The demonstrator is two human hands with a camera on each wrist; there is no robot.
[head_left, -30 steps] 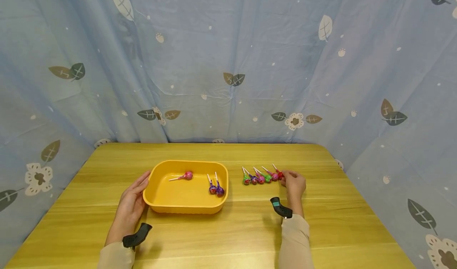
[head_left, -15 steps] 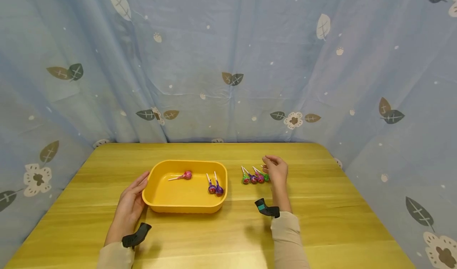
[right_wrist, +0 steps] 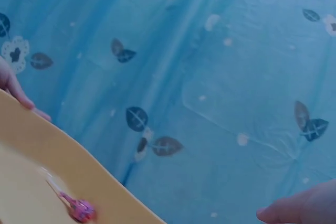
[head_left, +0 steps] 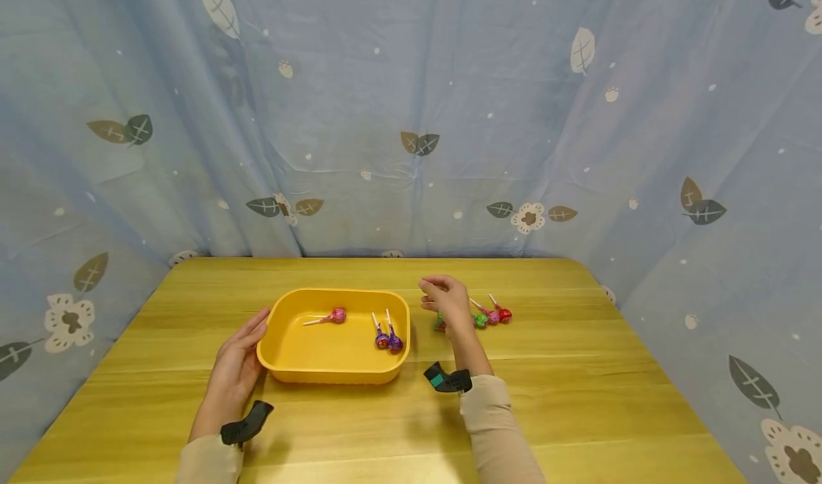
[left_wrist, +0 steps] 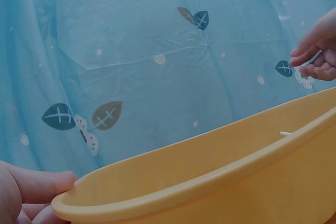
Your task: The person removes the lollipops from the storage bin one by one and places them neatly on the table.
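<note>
My left hand (head_left: 237, 366) holds the left end of a yellow plastic tray (head_left: 334, 377), its thumb on the rim in the left wrist view. Inside lie a pink lollipop (head_left: 337, 315) and two purple ones, the rightmost purple lollipop (head_left: 394, 344) near the right wall. My right hand (head_left: 449, 304) is raised right of the tray, pinching a lollipop by its thin white stick (left_wrist: 316, 56); the candy head is hidden. Below and behind it runs a row of lollipops, with a green lollipop (head_left: 480, 320), a pink lollipop (head_left: 493, 317) and a red lollipop (head_left: 504, 315) showing.
Everything stands on a wood-grain table (head_left: 578, 398). A blue curtain (head_left: 359, 113) with leaf and flower prints hangs behind its back edge. Part of the lollipop row is covered by the right hand.
From the right end of the row, my right hand has risen and moved left toward the tray. The red and pink lollipops show again behind it. The left hand and tray stay put.
</note>
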